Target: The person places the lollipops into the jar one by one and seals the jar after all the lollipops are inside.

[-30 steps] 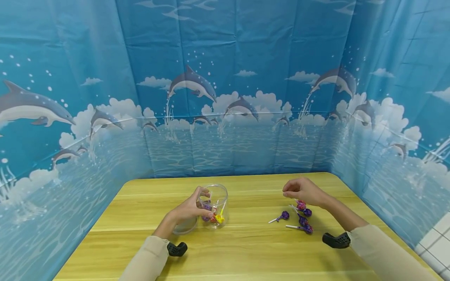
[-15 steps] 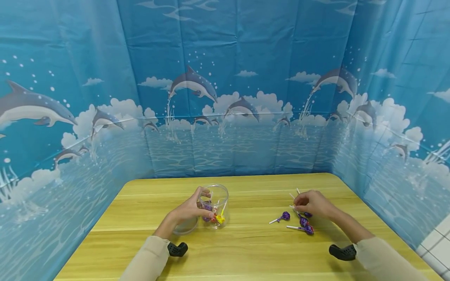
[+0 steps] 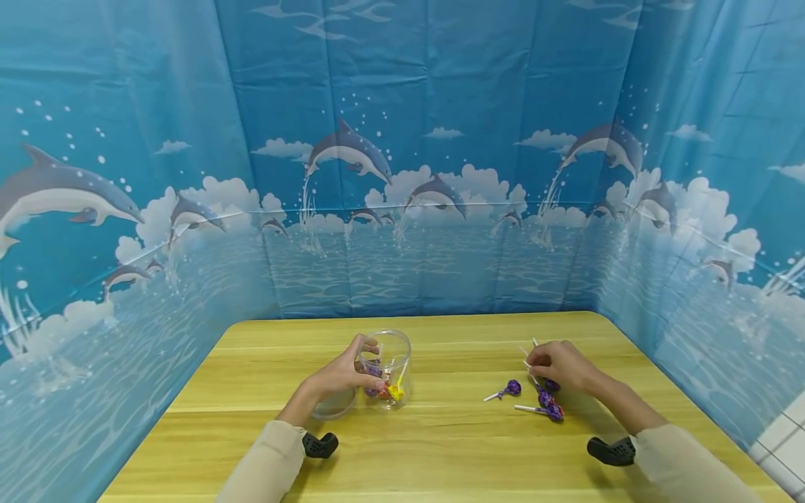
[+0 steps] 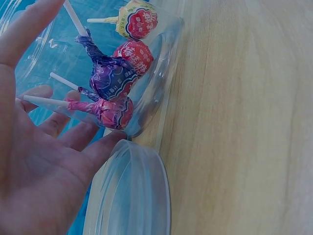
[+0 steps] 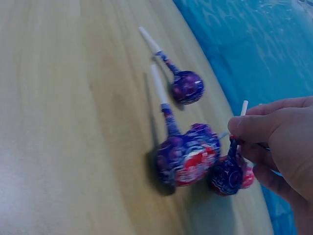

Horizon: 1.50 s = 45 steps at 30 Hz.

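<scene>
My left hand (image 3: 339, 372) grips the side of a clear plastic jar (image 3: 405, 377), thumb in front and fingers behind. The jar stands upright and uncapped; inside are several wrapped lollipops, among them a yellow one (image 4: 138, 20) and a purple one (image 4: 112, 78). Over at the right, my right hand (image 3: 566, 367) pinches the white stick of a purple lollipop (image 5: 227, 175) between thumb and forefinger. Other lollipops lie close by: a lone purple one (image 3: 513, 388) and a purple-and-red one (image 5: 195, 159). A pinkish-red lollipop (image 5: 248, 177) is partly hidden behind the pinched one.
A round clear lid (image 4: 137, 191) lies on the wooden table (image 3: 434, 447) beside the jar, partly under my left hand in the head view. A blue dolphin-print curtain (image 3: 402, 272) hangs behind the table and along both sides.
My right hand has come down and slightly nearer onto the lollipops, and its thumb and forefinger have closed on a stick. The left hand keeps its hold on the jar.
</scene>
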Each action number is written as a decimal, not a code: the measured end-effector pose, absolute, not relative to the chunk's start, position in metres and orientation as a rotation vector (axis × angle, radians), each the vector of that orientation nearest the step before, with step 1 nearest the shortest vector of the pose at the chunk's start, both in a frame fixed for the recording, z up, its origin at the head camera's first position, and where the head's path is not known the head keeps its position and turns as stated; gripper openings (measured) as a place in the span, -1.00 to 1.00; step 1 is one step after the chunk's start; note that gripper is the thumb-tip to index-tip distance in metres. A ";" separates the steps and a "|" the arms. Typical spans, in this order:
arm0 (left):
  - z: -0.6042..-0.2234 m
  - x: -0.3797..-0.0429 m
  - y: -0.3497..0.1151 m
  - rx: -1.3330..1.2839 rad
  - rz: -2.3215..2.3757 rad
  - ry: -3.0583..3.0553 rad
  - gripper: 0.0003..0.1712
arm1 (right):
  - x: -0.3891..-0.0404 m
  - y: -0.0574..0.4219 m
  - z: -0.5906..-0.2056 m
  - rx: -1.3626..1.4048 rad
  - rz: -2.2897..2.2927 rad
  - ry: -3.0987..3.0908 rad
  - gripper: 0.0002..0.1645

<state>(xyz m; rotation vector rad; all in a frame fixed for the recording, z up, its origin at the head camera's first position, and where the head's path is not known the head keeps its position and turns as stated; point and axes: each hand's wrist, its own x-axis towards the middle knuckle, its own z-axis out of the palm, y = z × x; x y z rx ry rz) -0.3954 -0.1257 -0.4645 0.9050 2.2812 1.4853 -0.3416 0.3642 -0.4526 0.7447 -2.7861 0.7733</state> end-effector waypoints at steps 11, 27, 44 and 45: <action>-0.467 -0.398 -0.127 0.904 1.487 2.266 -0.07 | -0.342 0.365 -0.429 0.685 0.817 -2.755 -0.92; -0.469 -0.395 -0.127 0.877 1.499 2.260 -0.10 | -0.352 0.332 -0.406 0.644 0.910 -2.697 -0.89; -0.466 -0.397 -0.126 0.904 1.495 2.263 -0.11 | -0.373 0.264 -0.383 0.784 1.080 -2.603 -0.93; -0.466 -0.397 -0.126 0.901 1.496 2.258 -0.11 | -0.374 0.261 -0.382 0.786 1.084 -2.605 -0.93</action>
